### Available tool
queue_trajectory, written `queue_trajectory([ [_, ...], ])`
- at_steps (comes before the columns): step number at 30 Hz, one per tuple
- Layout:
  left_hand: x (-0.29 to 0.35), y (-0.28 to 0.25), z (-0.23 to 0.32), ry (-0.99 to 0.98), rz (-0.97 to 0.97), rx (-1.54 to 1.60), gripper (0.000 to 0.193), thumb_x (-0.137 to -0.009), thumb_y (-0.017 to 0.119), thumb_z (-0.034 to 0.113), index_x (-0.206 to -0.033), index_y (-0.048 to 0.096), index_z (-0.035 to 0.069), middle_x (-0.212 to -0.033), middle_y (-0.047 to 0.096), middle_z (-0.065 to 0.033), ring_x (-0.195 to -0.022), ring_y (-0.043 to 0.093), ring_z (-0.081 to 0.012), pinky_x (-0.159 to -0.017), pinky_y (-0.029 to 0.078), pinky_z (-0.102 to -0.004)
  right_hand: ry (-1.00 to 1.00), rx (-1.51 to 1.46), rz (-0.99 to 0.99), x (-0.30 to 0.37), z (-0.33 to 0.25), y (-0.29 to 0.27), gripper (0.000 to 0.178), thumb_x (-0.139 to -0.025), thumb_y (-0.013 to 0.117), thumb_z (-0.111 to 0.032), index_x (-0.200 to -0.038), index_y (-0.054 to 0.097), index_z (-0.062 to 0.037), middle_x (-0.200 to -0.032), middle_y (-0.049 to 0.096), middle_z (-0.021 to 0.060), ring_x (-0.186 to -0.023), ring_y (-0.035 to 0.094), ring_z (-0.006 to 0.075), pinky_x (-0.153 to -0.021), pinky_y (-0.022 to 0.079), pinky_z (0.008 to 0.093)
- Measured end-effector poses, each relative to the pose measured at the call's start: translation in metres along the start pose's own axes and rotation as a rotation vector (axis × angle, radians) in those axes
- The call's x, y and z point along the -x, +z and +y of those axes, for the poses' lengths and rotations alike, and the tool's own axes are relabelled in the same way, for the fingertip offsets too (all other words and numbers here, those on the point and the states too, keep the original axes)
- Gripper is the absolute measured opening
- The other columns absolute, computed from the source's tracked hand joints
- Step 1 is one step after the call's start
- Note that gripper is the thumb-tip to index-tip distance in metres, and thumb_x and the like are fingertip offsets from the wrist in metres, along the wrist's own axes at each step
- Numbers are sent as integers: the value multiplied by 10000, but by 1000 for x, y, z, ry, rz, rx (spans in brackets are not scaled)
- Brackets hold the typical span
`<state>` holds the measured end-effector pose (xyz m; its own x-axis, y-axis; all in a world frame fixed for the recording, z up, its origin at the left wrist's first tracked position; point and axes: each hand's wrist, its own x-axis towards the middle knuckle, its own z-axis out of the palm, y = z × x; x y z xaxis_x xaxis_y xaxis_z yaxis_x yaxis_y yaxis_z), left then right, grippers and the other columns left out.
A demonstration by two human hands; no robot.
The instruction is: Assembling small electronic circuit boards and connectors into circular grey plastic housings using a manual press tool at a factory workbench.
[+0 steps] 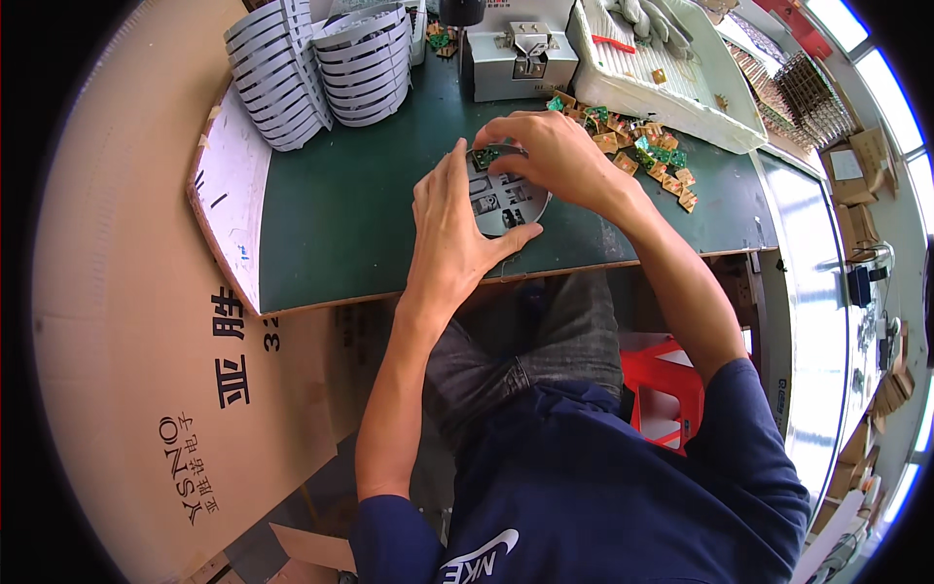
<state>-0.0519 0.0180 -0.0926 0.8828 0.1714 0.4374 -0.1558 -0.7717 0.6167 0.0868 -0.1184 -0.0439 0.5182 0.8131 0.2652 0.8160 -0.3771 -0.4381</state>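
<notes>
On the green tabletop (341, 214), near its front edge, lies a round grey plate (528, 202) with dark rectangular cutouts. My left hand (449, 219) spans its left side, thumb at the near rim and fingers along the far left rim. My right hand (555, 161) arches over the plate's far side. Its thumb and index finger close around a small green circuit board (484, 156) at the plate's far left part; the exact contact is partly hidden. Just beyond my right hand lies a loose pile of small orange and green circuit boards (671, 183).
Two stacks of grey slotted rings (277, 83) stand at the far left beside a low white panel (229, 175). A silver metal machine (525, 73) sits at the back. Right of it is a white basket (725, 117) with gloves (660, 21). A red stool (662, 375) stands below.
</notes>
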Motion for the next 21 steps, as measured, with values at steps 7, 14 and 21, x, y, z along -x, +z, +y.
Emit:
queue_trajectory([
  [7,0,-4,0,40,-10,-54,977,-722,914,459,-1446,491,-43,-1485,493,-236,-1342,477,-408,-1117,435,-499,-14,-44,24,5,1,-2,329,-879,759,-155,-1187,716,-50,-1056,754,153,-972,727,338,-868,571,418],
  [14,-1,-7,1,47,-38,-83,901,-754,877,504,-1391,561,-48,-1499,481,-227,-1342,477,-405,-1115,431,-499,-179,25,113,25,14,7,282,-919,724,-124,-1184,720,-27,-1150,738,163,-1049,706,362,-915,571,415],
  [21,0,-4,-4,108,-15,-135,913,-787,819,579,-1376,560,-68,-1484,471,-247,-1313,479,-410,-1108,413,-512,-153,-84,474,-10,12,-31,328,-979,708,-236,-1222,679,-18,-1160,720,137,-1041,703,282,-876,560,379],
])
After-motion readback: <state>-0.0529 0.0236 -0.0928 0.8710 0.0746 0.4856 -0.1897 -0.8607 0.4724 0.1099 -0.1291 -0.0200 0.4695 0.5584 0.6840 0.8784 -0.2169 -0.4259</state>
